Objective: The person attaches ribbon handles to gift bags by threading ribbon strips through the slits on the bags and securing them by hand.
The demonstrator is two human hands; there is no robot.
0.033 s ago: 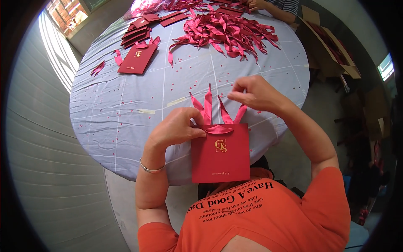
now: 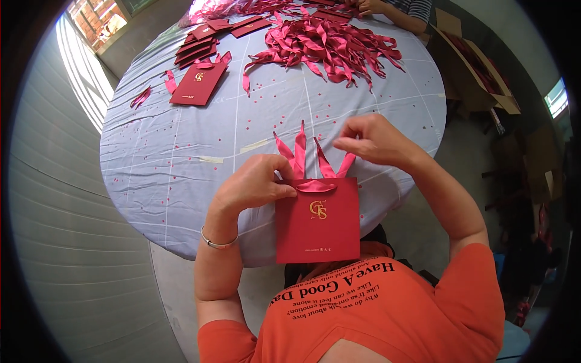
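A flat dark-red paper gift bag [image 2: 318, 224] with a gold emblem hangs upright over the table's near edge, against my front. My left hand [image 2: 257, 184] pinches its top left corner between thumb and fingers. A pink ribbon handle [image 2: 316, 186] lies across the front under the top edge. More ribbon ends [image 2: 299, 151] stick up behind that edge, between my hands. My right hand [image 2: 375, 140] is just above the bag's top right, with fingers curled to the thumb. A ribbon end [image 2: 347, 162] rises to just below it; whatever those fingers hold is hidden.
The round table's pale blue cloth [image 2: 200, 133] carries small pink dots. A finished-looking red bag [image 2: 200, 83] lies at far left near stacked red bags [image 2: 196, 51]. A large heap of pink ribbons [image 2: 327, 48] is at the far side, near another person's hand [image 2: 369, 6]. An open cardboard box [image 2: 478, 66] stands right.
My right hand has shifted slightly right and down, away from the upright ribbon ends. My left hand and the bag have hardly moved.
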